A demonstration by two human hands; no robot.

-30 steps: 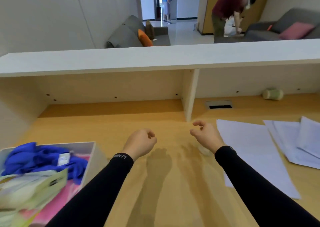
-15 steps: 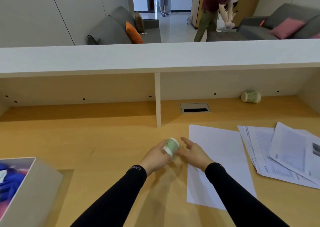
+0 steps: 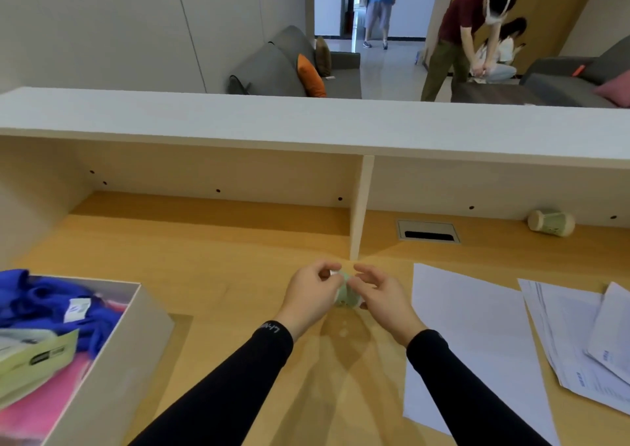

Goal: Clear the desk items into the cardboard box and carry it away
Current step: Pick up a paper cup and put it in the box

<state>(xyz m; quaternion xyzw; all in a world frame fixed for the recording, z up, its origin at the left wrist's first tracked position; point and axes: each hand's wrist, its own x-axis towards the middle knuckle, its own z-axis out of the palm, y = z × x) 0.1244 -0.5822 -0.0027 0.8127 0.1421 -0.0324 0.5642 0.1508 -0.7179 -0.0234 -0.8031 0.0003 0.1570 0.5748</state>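
A small pale-green paper cup (image 3: 347, 296) is held above the middle of the wooden desk (image 3: 218, 275), squeezed between both hands. My left hand (image 3: 312, 295) grips its left side and my right hand (image 3: 378, 295) its right side; most of the cup is hidden by the fingers. The cardboard box (image 3: 112, 360) stands at the lower left and holds a blue cloth (image 3: 51, 305), something pink and a green packet (image 3: 37, 357). A second green cup (image 3: 550, 222) lies on its side at the back right, under the shelf.
A single white sheet (image 3: 467, 343) lies right of my hands, with a stack of printed papers (image 3: 579, 336) further right. A cable slot (image 3: 428, 231) and an upright divider (image 3: 361, 207) sit under the white shelf (image 3: 306, 121). People stand beyond, near sofas.
My hands went from empty to closed around the small green cup. The view swung left again, so more of the box shows than half a second ago.
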